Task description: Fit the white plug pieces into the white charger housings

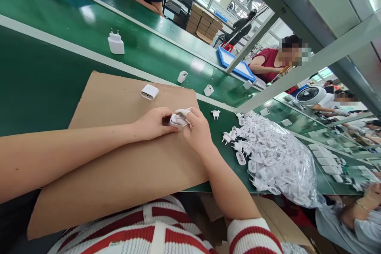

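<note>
At the far left, we have the green worktop [29, 75], where a white adapter [116, 45] stands with its prongs upward, beyond the cardboard sheet [98, 135]. The sheet lies under our forearm and gives us, we judge, a softer base that should spare the white casings from scratches.

On it, just beyond our left hand [151, 124], rests a white housing [149, 92], its open end toward us. The left grip pinches the near end of a white piece [175, 120] between thumb and fingers; the piece is between our two hands, above the sheet. We would do well to let this hand steady it, thumb low and clear of the rim.

Our right hand [198, 129] has its fingers curled over the other side of the piece, grasping it; whether a second part sits under them, we cannot tell. Small, even finger pressure seems best here, with both wrists low so a slip lands on cardboard.

Farther right, a small plug part [216, 114] lies apart from the loose parts [228, 138] beside the clear bag [285, 162] of similar pieces; our right elbow should stay clear of that spill.
</note>
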A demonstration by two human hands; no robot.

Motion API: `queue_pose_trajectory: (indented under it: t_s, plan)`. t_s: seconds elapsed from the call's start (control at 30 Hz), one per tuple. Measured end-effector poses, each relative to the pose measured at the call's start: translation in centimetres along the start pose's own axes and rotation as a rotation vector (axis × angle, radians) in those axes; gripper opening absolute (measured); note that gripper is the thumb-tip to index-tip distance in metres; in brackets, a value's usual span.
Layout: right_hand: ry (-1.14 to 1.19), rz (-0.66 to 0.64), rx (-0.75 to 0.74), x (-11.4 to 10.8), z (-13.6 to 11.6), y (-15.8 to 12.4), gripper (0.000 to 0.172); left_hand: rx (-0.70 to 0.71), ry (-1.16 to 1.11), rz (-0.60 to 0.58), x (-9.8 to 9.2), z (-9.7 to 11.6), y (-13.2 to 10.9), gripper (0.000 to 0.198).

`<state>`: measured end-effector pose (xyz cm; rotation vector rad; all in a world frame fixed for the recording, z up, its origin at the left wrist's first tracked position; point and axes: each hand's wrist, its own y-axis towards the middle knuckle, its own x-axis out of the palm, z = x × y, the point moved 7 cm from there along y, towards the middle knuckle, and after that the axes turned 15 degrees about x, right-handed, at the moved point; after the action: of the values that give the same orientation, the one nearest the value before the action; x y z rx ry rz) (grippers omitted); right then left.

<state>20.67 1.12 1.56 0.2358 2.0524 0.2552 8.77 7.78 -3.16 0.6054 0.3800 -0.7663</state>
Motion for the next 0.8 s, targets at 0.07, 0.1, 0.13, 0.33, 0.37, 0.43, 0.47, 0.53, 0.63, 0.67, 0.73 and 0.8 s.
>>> queue_pose_trajectory:
  t_s: [0.07,0.1,0.13,0.33,0.37,0.43,0.47,0.53,0.63,0.67,0.73,0.8]
  plan:
    - [0.003,0.015,0.008,-0.1,0.2,-0.1,0.040,0.001,-0.003,-0.006,0.0,0.0,0.0,0.033]
    - [-0.008,0.010,0.007,0.0,0.2,-0.1,0.041,0.002,-0.001,-0.008,0.1,0.0,0.0,0.034]
    - [-0.021,0.000,0.005,0.1,0.2,-0.1,0.041,0.000,0.003,-0.006,0.1,-0.1,0.0,0.036]
    - [-0.092,-0.035,-0.021,0.2,-0.4,0.2,0.038,-0.056,0.013,0.004,0.2,-0.3,0.0,0.042]
    - [-0.102,-0.037,-0.011,0.2,-0.4,0.3,0.035,-0.067,0.004,0.000,0.2,-0.4,0.1,0.043]
    - [-0.111,-0.041,0.026,0.2,-0.1,0.5,0.031,-0.086,-0.005,-0.004,0.3,-0.4,0.1,0.044]
    - [-0.109,-0.042,0.044,0.2,0.0,0.6,0.030,-0.091,-0.003,0.000,0.3,-0.4,0.1,0.044]
    - [-0.087,-0.029,0.077,0.4,0.3,0.5,0.029,-0.091,0.008,0.015,0.2,-0.2,0.1,0.046]
    - [0.062,0.001,0.124,0.6,1.2,0.3,0.031,-0.109,0.010,-0.002,0.2,0.2,0.0,0.047]
    - [0.161,-0.006,0.145,0.7,1.7,0.4,0.032,-0.128,0.014,-0.027,0.1,0.3,0.1,0.046]
    - [0.381,-0.003,0.197,0.4,3.4,0.8,0.035,-0.172,0.047,-0.045,-0.8,0.2,0.7,0.047]
    - [0.478,0.084,0.257,-0.6,5.9,1.6,0.043,-0.183,0.108,0.012,-3.0,-0.2,2.2,0.049]
